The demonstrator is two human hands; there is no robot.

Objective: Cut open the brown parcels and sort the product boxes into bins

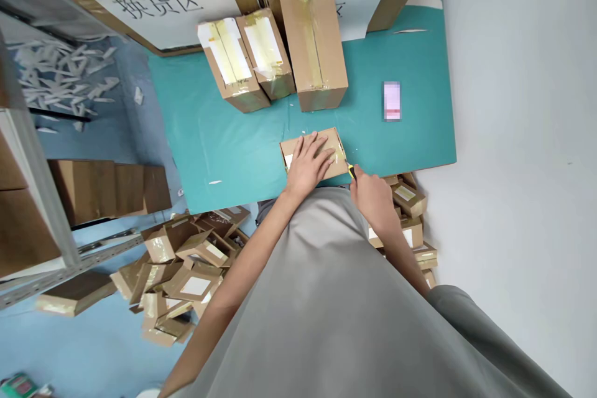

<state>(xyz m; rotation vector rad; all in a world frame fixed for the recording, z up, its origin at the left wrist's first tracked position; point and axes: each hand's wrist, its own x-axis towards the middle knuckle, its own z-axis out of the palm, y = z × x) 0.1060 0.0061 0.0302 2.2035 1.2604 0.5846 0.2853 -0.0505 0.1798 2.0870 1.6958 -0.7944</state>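
A small cardboard box (pixel 333 171) lies at the near edge of the green table, close against my body. My left hand (pixel 305 168) rests flat on its top with the fingers spread. In my right hand (pixel 373 196) is a yellow and black utility knife (pixel 351 171), gripped by the handle. The knife's tip is at the right end of the box, by the taped edge; whether the blade is in the tape I cannot tell. A white label shows partly beside my left hand.
Taped cartons (pixel 317 53) stand at the back of the green table (pixel 224 155), before large labelled boxes (pixel 153 3). A blurred pink item (pixel 392 101) lies to the right. Several boxes (pixel 193 286) are heaped on the floor at left, more (pixel 410 199) at right beside a white wall (pixel 522 137).
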